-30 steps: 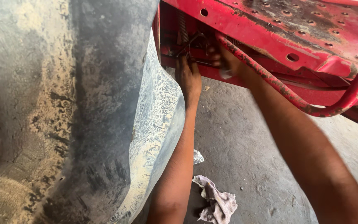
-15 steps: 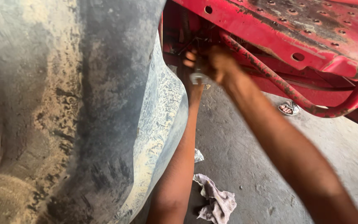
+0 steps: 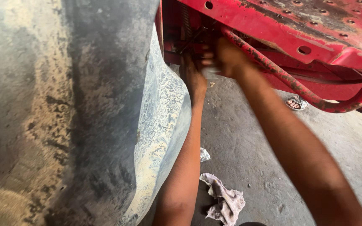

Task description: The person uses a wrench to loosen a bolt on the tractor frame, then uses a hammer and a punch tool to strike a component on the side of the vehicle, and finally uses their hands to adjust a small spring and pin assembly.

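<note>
Both my arms reach up under a red metal frame [image 3: 273,25] beside a large dusty grey tyre [image 3: 72,117]. My left hand [image 3: 193,75] is pressed against dark parts in the gap under the frame, its fingers hidden from view. My right hand [image 3: 227,56] is blurred with motion, its fingers curled around a small pale object [image 3: 211,73] that I cannot identify. A bent red tube [image 3: 298,88] runs just to the right of my right hand.
A crumpled pale rag [image 3: 225,203] lies on the grey concrete floor [image 3: 252,138] between my arms. A small scrap [image 3: 205,155] lies near the tyre. Someone's foot in a sandal [image 3: 296,102] shows beyond the red tube.
My right hand has moved left from the red tube to meet my left hand under the frame. The view has shifted slightly, revealing the sandalled foot.
</note>
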